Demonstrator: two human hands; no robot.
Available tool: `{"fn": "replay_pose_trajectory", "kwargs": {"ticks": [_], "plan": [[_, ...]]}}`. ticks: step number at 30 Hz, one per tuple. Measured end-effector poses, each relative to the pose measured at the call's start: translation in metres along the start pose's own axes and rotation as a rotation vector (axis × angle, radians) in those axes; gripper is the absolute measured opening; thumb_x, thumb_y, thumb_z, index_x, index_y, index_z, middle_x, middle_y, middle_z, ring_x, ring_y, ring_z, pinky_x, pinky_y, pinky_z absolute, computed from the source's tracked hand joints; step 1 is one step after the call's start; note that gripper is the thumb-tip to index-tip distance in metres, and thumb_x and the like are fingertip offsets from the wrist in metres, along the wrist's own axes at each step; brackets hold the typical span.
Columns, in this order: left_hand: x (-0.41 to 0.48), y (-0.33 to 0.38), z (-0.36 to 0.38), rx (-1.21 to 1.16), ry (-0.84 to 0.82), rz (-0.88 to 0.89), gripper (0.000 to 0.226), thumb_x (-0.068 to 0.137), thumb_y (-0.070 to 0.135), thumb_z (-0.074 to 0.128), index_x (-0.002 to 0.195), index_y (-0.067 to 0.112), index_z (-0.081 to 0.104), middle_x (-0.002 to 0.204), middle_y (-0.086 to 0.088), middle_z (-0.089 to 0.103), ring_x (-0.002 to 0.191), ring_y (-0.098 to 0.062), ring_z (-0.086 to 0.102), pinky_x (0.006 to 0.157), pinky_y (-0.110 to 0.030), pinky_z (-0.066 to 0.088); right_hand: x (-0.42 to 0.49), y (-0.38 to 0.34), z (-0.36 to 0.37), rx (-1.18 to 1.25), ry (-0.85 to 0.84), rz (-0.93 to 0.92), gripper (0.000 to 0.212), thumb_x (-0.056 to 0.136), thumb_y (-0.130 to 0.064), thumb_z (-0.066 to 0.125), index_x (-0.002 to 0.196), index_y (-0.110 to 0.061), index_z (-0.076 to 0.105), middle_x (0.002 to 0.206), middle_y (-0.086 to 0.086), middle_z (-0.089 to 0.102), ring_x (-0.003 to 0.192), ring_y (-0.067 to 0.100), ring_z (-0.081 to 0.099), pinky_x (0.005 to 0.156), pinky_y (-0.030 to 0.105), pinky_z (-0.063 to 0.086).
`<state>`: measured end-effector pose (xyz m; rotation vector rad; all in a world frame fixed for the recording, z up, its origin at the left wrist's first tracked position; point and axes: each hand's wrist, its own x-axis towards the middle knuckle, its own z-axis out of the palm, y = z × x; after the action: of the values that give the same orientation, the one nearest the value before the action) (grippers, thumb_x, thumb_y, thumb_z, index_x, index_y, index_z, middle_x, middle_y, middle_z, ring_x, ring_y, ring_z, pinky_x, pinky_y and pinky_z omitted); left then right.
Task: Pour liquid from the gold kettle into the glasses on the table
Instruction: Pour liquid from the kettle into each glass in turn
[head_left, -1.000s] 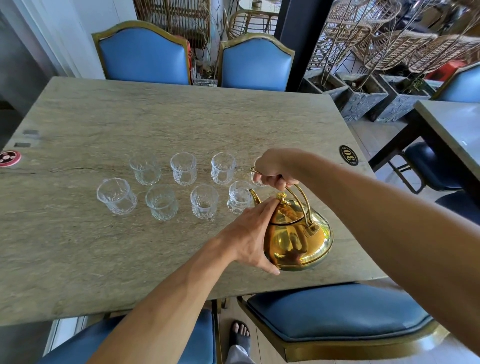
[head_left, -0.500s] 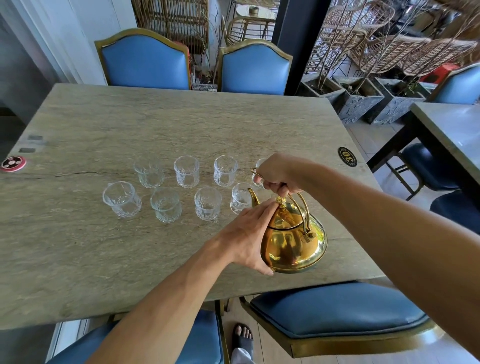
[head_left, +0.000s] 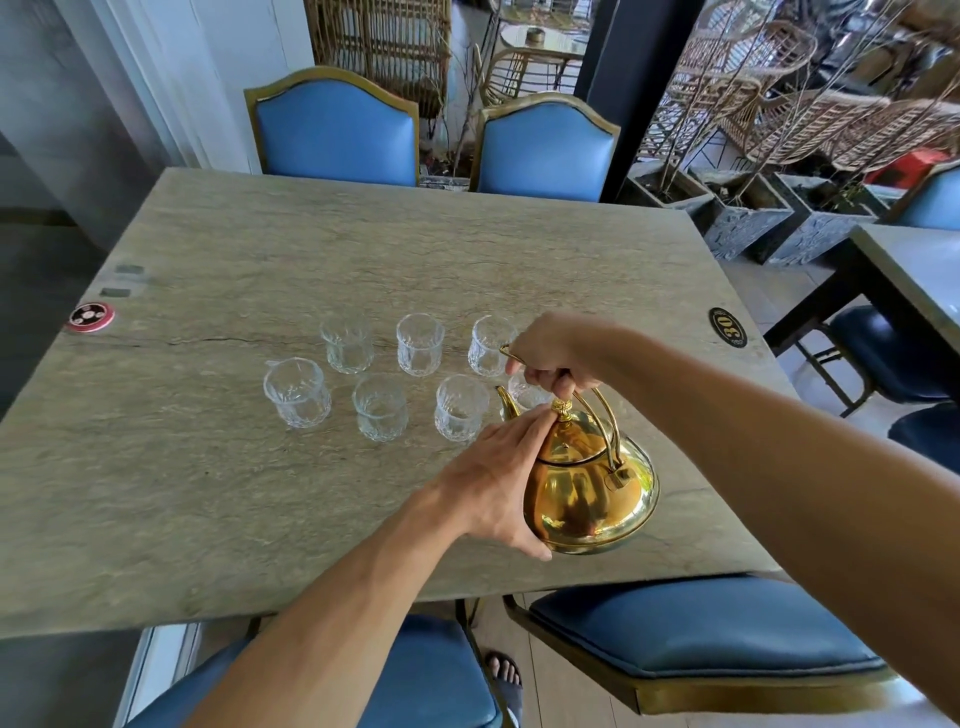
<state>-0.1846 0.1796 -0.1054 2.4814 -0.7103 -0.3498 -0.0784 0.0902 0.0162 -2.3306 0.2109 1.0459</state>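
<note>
A shiny gold kettle is tilted forward over the near right part of the stone table, its spout toward the glasses. My right hand grips the kettle's arched handle from above. My left hand lies against the kettle's left side, fingertips pressing on the lid by its knob. Several clear cut glasses stand in two rows left of the kettle. The nearest right glass sits just under the spout, half hidden by my right hand. I cannot see any liquid flowing.
A red round disc lies at the table's left edge and a black number badge at its right. Blue padded chairs stand behind and in front of the table. Another table is at the right.
The kettle has lifted a little and tipped further toward the nearest right glass. Both hands keep their hold and have moved slightly with it.
</note>
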Motion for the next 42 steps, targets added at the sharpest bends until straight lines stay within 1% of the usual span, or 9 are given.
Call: {"fn": "replay_pose_trajectory", "kwargs": {"ticks": [3, 6, 11, 17, 29, 33, 37, 40, 42], "plan": [[-0.004, -0.007, -0.002, -0.005, -0.001, 0.003, 0.162, 0.056, 0.064, 0.094, 0.163, 0.011, -0.016, 0.173, -0.007, -0.010, 0.160, -0.023, 0.002, 0.129, -0.033, 0.001, 0.004, -0.011, 0.005, -0.020, -0.020, 0.013, 0.020, 0.102, -0.005, 0.037, 0.099, -0.004, 0.057, 0.053, 0.002, 0.033, 0.038, 0.011, 0.023, 0.034, 0.015, 0.019], [-0.004, -0.015, -0.003, -0.020, 0.012, 0.009, 0.163, 0.051, 0.067, 0.094, 0.163, 0.016, -0.013, 0.173, -0.007, 0.000, 0.159, -0.025, 0.010, 0.130, -0.045, 0.013, 0.008, -0.020, 0.009, -0.002, -0.034, 0.036, 0.032, 0.102, -0.007, 0.032, 0.120, -0.001, 0.058, 0.054, 0.001, 0.032, 0.030, 0.008, 0.023, 0.032, 0.013, 0.017], [-0.003, -0.027, -0.002, -0.038, 0.029, 0.031, 0.164, 0.048, 0.070, 0.094, 0.163, 0.016, -0.010, 0.172, -0.009, 0.010, 0.156, -0.027, 0.021, 0.128, -0.047, 0.019, 0.010, -0.030, 0.012, 0.011, -0.041, 0.072, 0.045, 0.101, -0.006, 0.031, 0.142, -0.002, 0.048, 0.045, -0.001, 0.033, 0.028, 0.007, 0.022, 0.033, 0.011, 0.016], [-0.004, -0.032, 0.000, -0.043, 0.031, 0.050, 0.164, 0.046, 0.072, 0.093, 0.163, 0.016, -0.008, 0.171, -0.009, 0.011, 0.156, -0.026, 0.022, 0.128, -0.047, 0.020, 0.011, -0.034, 0.014, -0.027, -0.047, 0.082, 0.042, 0.102, -0.008, 0.028, 0.135, -0.002, 0.054, 0.051, 0.000, 0.034, 0.028, 0.007, 0.024, 0.033, 0.012, 0.017], [-0.005, -0.034, 0.001, -0.074, 0.010, 0.061, 0.163, 0.046, 0.071, 0.094, 0.163, 0.018, -0.007, 0.170, -0.008, 0.014, 0.155, -0.025, 0.024, 0.129, -0.045, 0.018, 0.017, -0.038, 0.016, -0.056, -0.082, 0.134, 0.047, 0.102, -0.010, 0.025, 0.146, -0.004, 0.043, 0.054, -0.001, 0.030, 0.025, 0.007, 0.022, 0.031, 0.010, 0.016], [-0.005, -0.036, 0.002, -0.091, 0.008, 0.064, 0.162, 0.045, 0.071, 0.094, 0.163, 0.018, -0.004, 0.169, -0.008, 0.018, 0.153, -0.026, 0.028, 0.127, -0.048, 0.023, 0.021, -0.037, 0.017, -0.044, -0.087, 0.135, 0.046, 0.102, -0.010, 0.024, 0.140, -0.007, 0.050, 0.050, -0.001, 0.031, 0.024, 0.007, 0.023, 0.031, 0.009, 0.016], [-0.008, -0.036, 0.001, -0.089, 0.010, 0.067, 0.161, 0.046, 0.069, 0.095, 0.163, 0.017, -0.003, 0.169, -0.009, 0.018, 0.153, -0.026, 0.029, 0.127, -0.047, 0.023, 0.021, -0.037, 0.020, -0.074, -0.086, 0.141, 0.030, 0.102, -0.010, 0.024, 0.106, -0.010, 0.053, 0.055, -0.001, 0.031, 0.025, 0.007, 0.024, 0.032, 0.009, 0.017], [-0.009, -0.035, -0.001, -0.109, 0.022, 0.068, 0.159, 0.046, 0.065, 0.097, 0.162, 0.018, -0.001, 0.167, -0.008, 0.023, 0.150, -0.027, 0.033, 0.126, -0.048, 0.024, 0.022, -0.037, 0.021, -0.091, -0.075, 0.128, 0.036, 0.102, -0.009, 0.025, 0.119, -0.010, 0.057, 0.055, -0.001, 0.032, 0.026, 0.007, 0.024, 0.032, 0.010, 0.017], [-0.009, -0.035, -0.001, -0.113, 0.025, 0.069, 0.158, 0.045, 0.065, 0.097, 0.161, 0.019, 0.000, 0.166, -0.008, 0.024, 0.149, -0.027, 0.035, 0.125, -0.049, 0.026, 0.022, -0.037, 0.021, -0.088, -0.077, 0.132, 0.033, 0.103, -0.009, 0.025, 0.115, -0.011, 0.056, 0.055, -0.001, 0.032, 0.025, 0.007, 0.024, 0.032, 0.010, 0.017]]}}
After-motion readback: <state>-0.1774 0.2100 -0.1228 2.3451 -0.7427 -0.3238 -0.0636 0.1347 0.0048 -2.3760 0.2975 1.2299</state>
